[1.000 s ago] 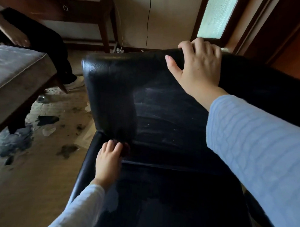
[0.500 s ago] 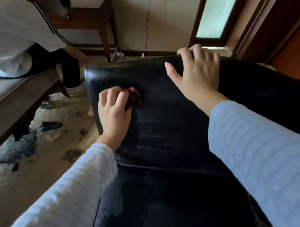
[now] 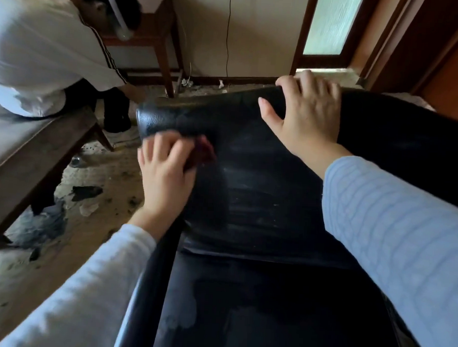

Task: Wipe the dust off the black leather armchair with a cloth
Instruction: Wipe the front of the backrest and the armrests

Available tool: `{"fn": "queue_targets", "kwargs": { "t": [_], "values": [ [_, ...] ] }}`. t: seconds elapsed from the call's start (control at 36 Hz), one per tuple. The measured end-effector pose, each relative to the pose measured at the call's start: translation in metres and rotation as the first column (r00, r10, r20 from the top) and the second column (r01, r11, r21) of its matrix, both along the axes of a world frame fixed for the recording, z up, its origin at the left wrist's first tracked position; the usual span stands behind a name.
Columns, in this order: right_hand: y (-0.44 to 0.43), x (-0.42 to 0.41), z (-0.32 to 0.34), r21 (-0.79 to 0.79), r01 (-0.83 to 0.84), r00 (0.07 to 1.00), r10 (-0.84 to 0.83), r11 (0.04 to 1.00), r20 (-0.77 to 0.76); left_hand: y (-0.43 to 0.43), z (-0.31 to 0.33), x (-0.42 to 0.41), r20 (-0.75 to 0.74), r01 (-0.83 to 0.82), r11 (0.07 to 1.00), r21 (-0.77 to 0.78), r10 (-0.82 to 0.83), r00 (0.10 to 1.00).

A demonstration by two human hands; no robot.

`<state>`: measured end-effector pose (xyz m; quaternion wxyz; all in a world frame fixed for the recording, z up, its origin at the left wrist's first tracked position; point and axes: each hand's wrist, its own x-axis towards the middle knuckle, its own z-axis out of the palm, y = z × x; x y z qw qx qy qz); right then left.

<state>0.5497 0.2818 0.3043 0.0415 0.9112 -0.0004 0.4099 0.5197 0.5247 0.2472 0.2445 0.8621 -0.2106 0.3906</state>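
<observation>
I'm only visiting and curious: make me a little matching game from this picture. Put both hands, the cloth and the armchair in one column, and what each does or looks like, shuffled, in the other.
1. left hand
2. right hand
3. cloth
4. armchair

A. dark red
B. black leather, streaked with pale dust
C. grips the top edge of the backrest
D. holds the cloth against the backrest's upper left part

Pairs: 1-D, 2-C, 3-A, 4-B

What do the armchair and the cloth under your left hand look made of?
Armchair: black leather or imitation; grained sheen at its top corner, pale dust streaks. Cloth: dark red soft fabric, bunched; blur hides the weave.
</observation>
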Motion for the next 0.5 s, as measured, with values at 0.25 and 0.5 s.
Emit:
{"fn": "queue_targets", "kwargs": {
  "t": [0.25, 0.5],
  "values": [
    [-0.001, 0.001, -0.002, 0.007, -0.008, 0.999, 0.007, 1.0, 0.039, -0.039, 0.003, 0.025, 0.093, -0.022, 0.995, -0.094, 0.031, 0.995],
    [-0.003, 0.002, -0.003, -0.014, -0.016, 0.999, 0.016, 1.0, 0.039, -0.031, -0.159, -0.045, -0.116, 0.135, 0.86, 0.492, -0.088, 0.989]
  ]
}}
